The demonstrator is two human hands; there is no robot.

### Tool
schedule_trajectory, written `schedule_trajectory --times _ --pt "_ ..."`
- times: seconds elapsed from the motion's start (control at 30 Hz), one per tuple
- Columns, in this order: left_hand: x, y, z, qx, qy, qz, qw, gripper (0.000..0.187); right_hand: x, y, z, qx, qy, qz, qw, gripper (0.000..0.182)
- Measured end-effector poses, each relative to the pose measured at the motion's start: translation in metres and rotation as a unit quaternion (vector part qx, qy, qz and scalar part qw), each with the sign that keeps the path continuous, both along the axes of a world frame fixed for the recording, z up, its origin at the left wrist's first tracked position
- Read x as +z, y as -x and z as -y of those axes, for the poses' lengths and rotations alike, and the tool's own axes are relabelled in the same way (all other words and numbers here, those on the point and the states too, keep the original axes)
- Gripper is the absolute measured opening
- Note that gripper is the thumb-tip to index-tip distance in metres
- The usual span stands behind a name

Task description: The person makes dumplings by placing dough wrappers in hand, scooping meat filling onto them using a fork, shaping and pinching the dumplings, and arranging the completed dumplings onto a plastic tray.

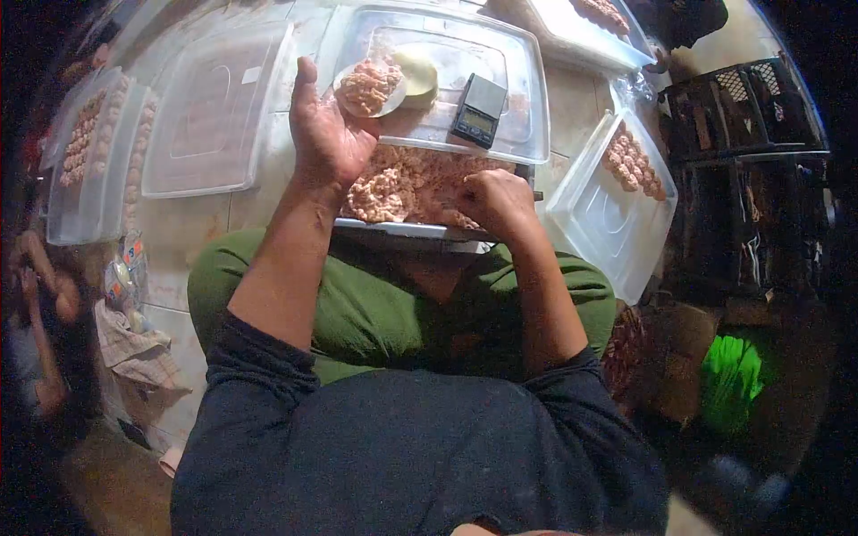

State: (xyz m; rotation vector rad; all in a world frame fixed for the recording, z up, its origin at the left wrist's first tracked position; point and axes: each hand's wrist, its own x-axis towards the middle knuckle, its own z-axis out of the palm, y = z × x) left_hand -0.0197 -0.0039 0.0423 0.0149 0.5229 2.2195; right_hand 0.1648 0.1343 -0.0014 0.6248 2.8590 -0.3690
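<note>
My left hand [332, 134] is palm up with the thumb stretched out. Its fingertips are hidden at a thin round wrapper [390, 104] that bears a heap of minced filling [366, 87]. Just behind lies a stack of pale round wrappers [418, 79] on a clear plastic lid [527, 116]. My right hand [499, 204] is closed over the right part of a tub of pink minced filling [384, 192]; what its fingers hold, if anything, is hidden. A small black scale [480, 109] with a grey plate rests on the lid, to the right of the wrappers.
Left of the tub lies a flat clear lid [210, 116], with a tray of shaped pieces [87, 143] beyond it. On the right stands a clear box [608, 214] holding several pieces. Another white tray [581, 36] is at the back right. Black crates [746, 161] stand far right.
</note>
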Motion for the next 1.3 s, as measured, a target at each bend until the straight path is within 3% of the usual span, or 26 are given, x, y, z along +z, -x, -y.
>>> schedule_trajectory --times 0.13,0.2,0.27,0.4,0.47,0.57,0.6,0.63,0.83,0.9,1.0,1.13,1.23,1.3 --pt "0.000 -0.003 0.001 -0.009 0.015 -0.006 1.000 0.084 0.014 0.002 0.011 -0.022 0.152 -0.033 0.988 0.015" --pt "0.001 -0.005 0.001 -0.009 0.030 0.007 0.999 0.082 0.014 0.002 0.004 -0.040 0.242 -0.110 0.963 0.014" --pt "-0.016 -0.003 -0.001 -0.037 0.004 0.012 0.999 0.080 0.023 -0.004 -0.006 -0.057 0.371 -0.185 0.908 0.014" --pt "-0.012 -0.017 -0.006 -0.112 -0.024 0.021 0.993 0.079 0.068 -0.011 -0.006 -0.077 0.460 -0.323 0.824 0.017" --pt "-0.013 -0.026 -0.008 -0.154 -0.057 -0.031 0.986 0.074 0.071 -0.008 -0.002 -0.101 0.398 -0.380 0.829 0.016" --pt "-0.019 -0.043 -0.014 -0.160 -0.028 -0.142 0.976 0.066 0.065 0.002 0.008 -0.008 0.156 -0.443 0.883 0.016" --pt "-0.017 -0.050 -0.014 -0.151 -0.009 -0.183 0.971 0.064 0.057 0.010 0.012 0.037 0.090 -0.477 0.874 0.015" --pt "-0.008 -0.054 -0.011 -0.138 0.001 -0.168 0.976 0.049 0.055 0.010 0.018 0.017 0.100 -0.458 0.883 0.014" --pt "-0.024 -0.051 -0.015 -0.118 0.111 -0.099 0.982 0.035 0.068 -0.006 0.027 -0.048 0.105 -0.332 0.936 0.013" --pt "-0.029 -0.049 -0.017 -0.130 0.098 -0.137 0.977 0.035 0.079 -0.013 0.021 -0.039 0.050 -0.317 0.946 0.011" --pt "-0.031 -0.051 -0.016 -0.164 0.110 -0.221 0.955 0.038 0.083 -0.011 0.015 -0.038 0.032 -0.408 0.912 0.011" --pt "-0.029 -0.058 -0.016 -0.190 0.045 -0.267 0.944 0.047 0.062 -0.009 0.003 -0.012 0.129 -0.364 0.922 0.017" --pt "-0.029 -0.056 -0.015 -0.205 0.003 -0.132 0.970 0.052 0.068 -0.016 -0.002 -0.021 0.119 -0.341 0.932 0.019" --pt "-0.027 -0.051 -0.015 -0.183 0.045 -0.124 0.974 0.053 0.074 -0.021 -0.003 -0.033 0.094 -0.332 0.938 0.019"
